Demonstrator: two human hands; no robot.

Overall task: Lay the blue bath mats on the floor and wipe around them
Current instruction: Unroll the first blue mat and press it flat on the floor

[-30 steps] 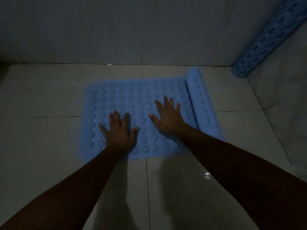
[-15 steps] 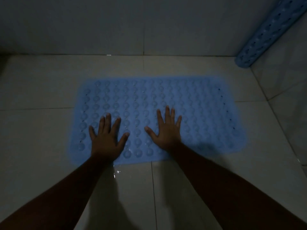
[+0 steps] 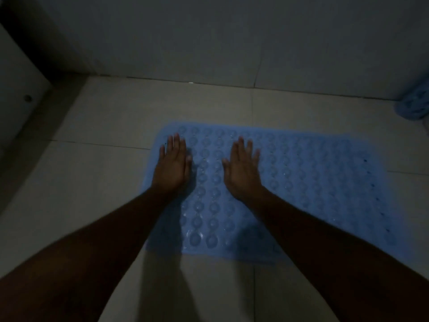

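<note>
Blue mat (image 3: 313,182), left hand (image 3: 173,166) farther forward

Left grip (image 3: 173,165), right grip (image 3: 243,170) bare; forearms (image 3: 104,231) bare up to frame edge.

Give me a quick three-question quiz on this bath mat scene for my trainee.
1. True or false: the left hand and right hand grip the blue mat by its edge.
2. Where does the left hand rest? A) near the mat's left edge B) on bare floor tile C) on the wall
3. Fill in: a second blue mat shows, partly cut off, at the picture's ___ edge.
Key: 1 false, both press flat with fingers straight; 2 A; 3 right.
</note>
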